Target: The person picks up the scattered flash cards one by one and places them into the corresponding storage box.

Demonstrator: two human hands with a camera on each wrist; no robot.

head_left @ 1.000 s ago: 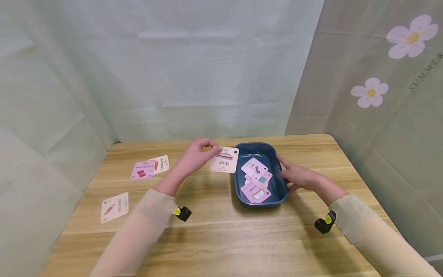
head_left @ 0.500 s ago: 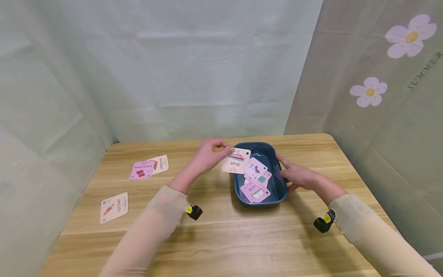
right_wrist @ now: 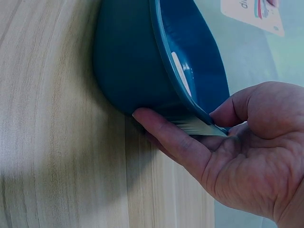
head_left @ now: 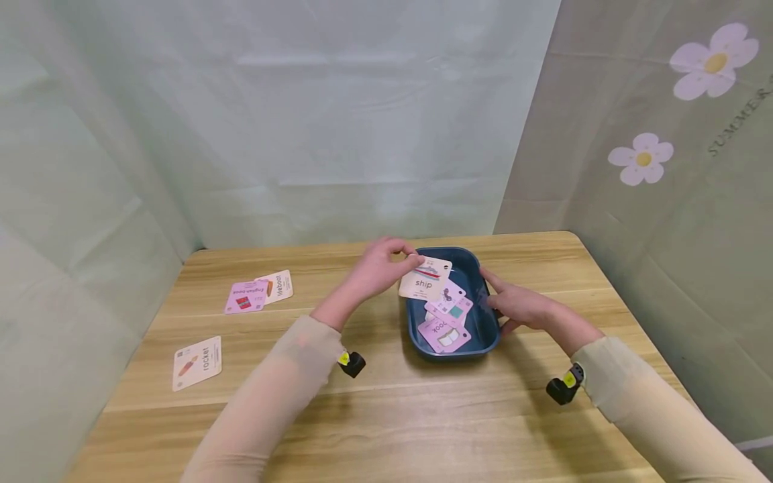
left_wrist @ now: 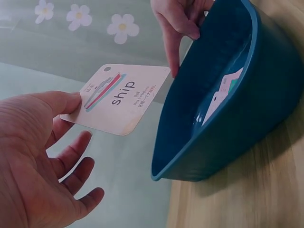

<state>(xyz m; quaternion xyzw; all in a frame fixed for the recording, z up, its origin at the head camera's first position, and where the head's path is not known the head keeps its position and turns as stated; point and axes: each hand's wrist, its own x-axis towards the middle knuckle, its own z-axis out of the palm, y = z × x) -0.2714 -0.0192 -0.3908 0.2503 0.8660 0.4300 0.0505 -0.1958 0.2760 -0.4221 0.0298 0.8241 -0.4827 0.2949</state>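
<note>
Between thumb and finger my left hand (head_left: 380,268) pinches the white "ship" flashcard (head_left: 425,278) by a corner, its other fingers loosely spread. The card is over the left rim of a dark blue plastic bin (left_wrist: 164,166). Several pink and white flashcards lie overlapping inside; "book" (head_left: 443,335) is the lowest in the head view. My right hand (head_left: 521,305) grips the bin's right wall, a digit over the rim and others along the outside, as the right wrist view (right_wrist: 256,142) shows.
On the left of the wooden table (head_left: 386,429), a pink "English book" card (head_left: 244,297) overlaps a white "lifeboat" card (head_left: 280,286). A "rocket" card (head_left: 197,363) lies nearer the front left. Pale cloth (head_left: 362,121) hangs behind and at the sides.
My left hand has moved right with the "ship" flashcard, from beside the bin to over its left rim. The right hand stays on the bin's wall.
</note>
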